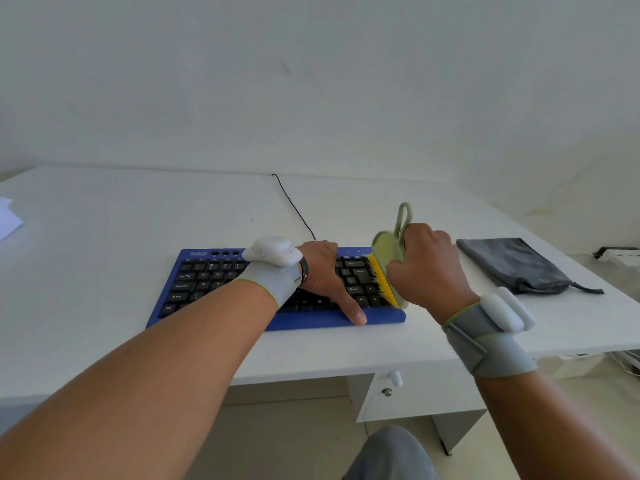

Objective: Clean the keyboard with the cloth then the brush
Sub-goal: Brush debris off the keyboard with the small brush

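A blue keyboard (194, 282) with black keys lies on the white desk (138, 216). My left hand (325, 275) rests flat on its right half, thumb stretched down onto the blue front edge. My right hand (426, 268) grips a pale green brush (386, 251) with yellow bristles; the bristles touch the keys at the keyboard's right end. A dark grey cloth (512, 265) lies folded on the desk to the right, apart from both hands.
The keyboard's black cable (294, 206) runs back toward the wall. White paper (8, 216) sits at the desk's left edge. A drawer unit (415, 396) hangs under the desk, my knee (391, 455) below it. A power strip (620, 254) lies beyond the right edge.
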`<state>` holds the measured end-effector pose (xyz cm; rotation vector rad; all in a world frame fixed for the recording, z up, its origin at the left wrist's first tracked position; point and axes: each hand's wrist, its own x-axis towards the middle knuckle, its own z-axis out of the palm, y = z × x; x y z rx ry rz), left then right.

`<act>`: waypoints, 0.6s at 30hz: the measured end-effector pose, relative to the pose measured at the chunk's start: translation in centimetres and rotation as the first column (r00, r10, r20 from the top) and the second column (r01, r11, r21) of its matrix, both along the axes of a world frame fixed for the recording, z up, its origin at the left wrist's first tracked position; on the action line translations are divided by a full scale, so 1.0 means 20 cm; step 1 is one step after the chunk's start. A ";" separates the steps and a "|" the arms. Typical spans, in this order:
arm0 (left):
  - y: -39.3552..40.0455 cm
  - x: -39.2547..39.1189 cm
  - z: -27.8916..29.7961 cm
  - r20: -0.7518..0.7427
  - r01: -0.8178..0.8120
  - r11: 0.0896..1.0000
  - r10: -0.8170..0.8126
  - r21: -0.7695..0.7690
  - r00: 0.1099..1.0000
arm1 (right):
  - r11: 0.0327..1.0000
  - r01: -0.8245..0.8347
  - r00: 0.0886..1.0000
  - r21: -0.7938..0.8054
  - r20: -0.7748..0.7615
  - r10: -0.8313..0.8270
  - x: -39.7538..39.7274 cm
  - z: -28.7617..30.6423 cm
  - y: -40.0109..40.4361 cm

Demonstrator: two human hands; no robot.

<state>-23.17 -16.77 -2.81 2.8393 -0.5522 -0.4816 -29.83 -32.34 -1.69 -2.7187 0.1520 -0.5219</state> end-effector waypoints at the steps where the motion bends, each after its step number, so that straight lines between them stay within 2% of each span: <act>1: 0.00 0.00 0.00 -0.002 -0.001 1.000 0.001 -0.001 1.000 | 1.000 -0.006 1.000 0.004 -0.015 0.006 -0.02 0.02 0.00; 5: 0.00 0.00 0.00 0.007 0.001 1.000 -0.001 -0.006 1.000 | 1.000 -0.021 0.995 0.013 -0.097 0.022 -0.08 0.14 -0.04; 7: 0.01 0.00 0.01 0.013 0.000 1.000 0.000 -0.003 1.000 | 0.999 -0.003 0.998 0.034 -0.056 0.004 -0.09 0.19 -0.06; 11: 0.01 -0.02 0.03 0.010 0.011 1.000 -0.011 0.020 1.000 | 0.996 0.044 0.991 0.083 0.125 -0.054 -0.02 0.20 -0.04; 15: 0.00 -0.01 0.02 0.003 0.008 1.000 -0.008 0.022 1.000 | 0.992 0.031 0.991 0.120 0.125 -0.046 0.06 0.10 0.01; 18: 0.00 -0.01 0.00 -0.006 0.001 1.000 -0.001 0.011 1.000 | 0.996 0.003 0.994 0.088 0.104 -0.012 0.04 0.01 0.01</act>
